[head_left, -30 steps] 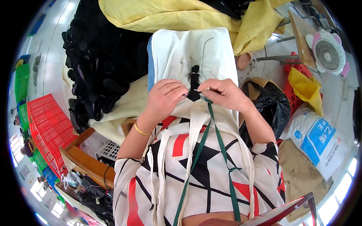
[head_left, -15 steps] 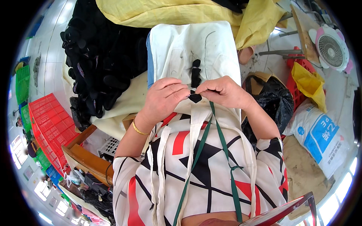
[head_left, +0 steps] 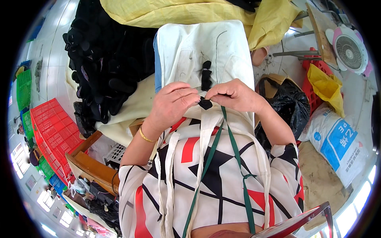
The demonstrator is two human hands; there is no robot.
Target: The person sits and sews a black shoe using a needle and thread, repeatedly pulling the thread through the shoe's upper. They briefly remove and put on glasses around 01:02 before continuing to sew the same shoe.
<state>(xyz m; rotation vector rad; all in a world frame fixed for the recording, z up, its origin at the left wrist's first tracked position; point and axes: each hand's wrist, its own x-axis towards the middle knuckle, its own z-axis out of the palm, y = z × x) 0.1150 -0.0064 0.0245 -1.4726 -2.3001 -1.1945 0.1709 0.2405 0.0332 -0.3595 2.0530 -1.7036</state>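
Note:
My left hand [head_left: 174, 99] and my right hand [head_left: 235, 95] meet in front of my chest, above my lap. Between their fingertips sits a small black cloth piece [head_left: 205, 104], pinched by the left thumb and forefinger. The right thumb and forefinger are pressed together at its upper right edge; whatever they grip is too small to make out. Just beyond, a folded black fabric strip [head_left: 206, 75] lies on the white apron [head_left: 228, 47] over my lap. A dark green cord [head_left: 234, 146] hangs from my neck, down the patterned shirt.
A big heap of black items [head_left: 107, 59] lies at the left on cream cloth. Yellow sheeting [head_left: 178, 14] spreads at the far side. On the left stand a red crate [head_left: 51, 135] and a wooden drawer [head_left: 93, 170]. A black bag [head_left: 287, 103], a white-and-blue sack [head_left: 337, 142] and a fan [head_left: 349, 49] are at the right.
The hands stay nearly in place, pinching at the same black piece. My right hand has risen very slightly; little else differs.

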